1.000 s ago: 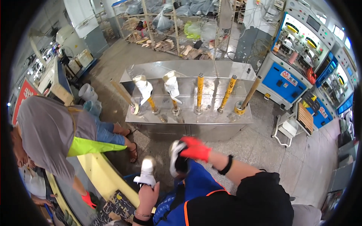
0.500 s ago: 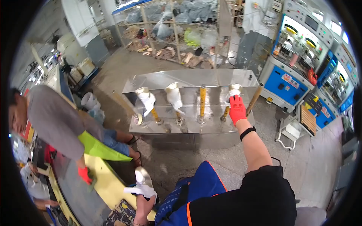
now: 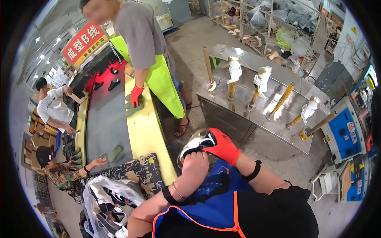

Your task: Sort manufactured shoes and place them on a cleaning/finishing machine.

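Observation:
Both hands meet at a black-and-white shoe upper point(image 3: 206, 139), low in front of my body. A shiny pale surface, apparently a shoe last point(image 3: 189, 146), shows at its far left side. My left hand point(image 3: 195, 166), bare, has its fingers curled over the upper's near edge. Gripping the right side is my right hand point(image 3: 224, 150) in a red glove, its fingertips partly hidden. Beyond them, a metal bench point(image 3: 226, 105) carries yellow posts. White uppers on metallic forms top three posts, one being the rightmost white upper point(image 3: 309, 111); another post point(image 3: 282, 99) is bare.
To the left runs a conveyor belt point(image 3: 105, 119) with a yellow edge point(image 3: 149, 135). A co-worker in a green apron point(image 3: 168, 87) stands beside it, a red-gloved hand on a grey-green piece. Two more people are across the belt. A plastic bag of shoes point(image 3: 113, 198) lies near my left.
My view has turned left. My right hand has left the rightmost form and come back to my body. It now holds the shoe upper together with my left hand.

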`<control>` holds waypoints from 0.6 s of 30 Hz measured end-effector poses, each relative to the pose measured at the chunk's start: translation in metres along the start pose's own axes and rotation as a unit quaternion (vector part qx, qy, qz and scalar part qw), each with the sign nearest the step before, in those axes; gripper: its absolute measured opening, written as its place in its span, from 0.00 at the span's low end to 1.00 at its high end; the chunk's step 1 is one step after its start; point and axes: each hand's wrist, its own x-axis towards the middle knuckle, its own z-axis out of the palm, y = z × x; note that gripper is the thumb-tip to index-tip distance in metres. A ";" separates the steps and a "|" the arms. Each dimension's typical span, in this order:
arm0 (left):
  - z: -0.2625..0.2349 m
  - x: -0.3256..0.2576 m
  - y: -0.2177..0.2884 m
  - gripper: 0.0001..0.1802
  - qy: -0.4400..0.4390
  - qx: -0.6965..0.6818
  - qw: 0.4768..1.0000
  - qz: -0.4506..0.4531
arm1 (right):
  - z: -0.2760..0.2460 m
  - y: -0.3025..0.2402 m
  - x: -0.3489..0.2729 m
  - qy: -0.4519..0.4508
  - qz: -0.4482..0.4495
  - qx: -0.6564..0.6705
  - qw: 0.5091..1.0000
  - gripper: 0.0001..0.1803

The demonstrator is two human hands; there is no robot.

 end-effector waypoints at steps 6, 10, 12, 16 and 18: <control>-0.017 -0.029 -0.028 0.22 0.078 -0.204 0.975 0.032 | -0.083 0.061 -0.011 0.142 0.079 -0.022 0.986 0.32; 0.071 -0.127 -0.044 0.25 0.064 -0.259 0.931 -0.250 | -0.208 -0.025 -0.012 0.472 -0.062 -0.361 0.802 0.28; 0.113 -0.166 -0.043 0.25 0.028 -0.249 0.924 -0.288 | -0.264 -0.034 -0.022 0.542 -0.140 -0.481 0.675 0.28; 0.143 -0.209 -0.027 0.24 -0.074 -0.240 0.910 -0.330 | -0.304 0.031 -0.017 0.428 -0.060 -0.644 0.631 0.25; 0.168 -0.237 -0.024 0.24 -0.059 -0.256 0.909 -0.324 | -0.293 0.096 -0.001 0.282 0.080 -0.666 0.686 0.23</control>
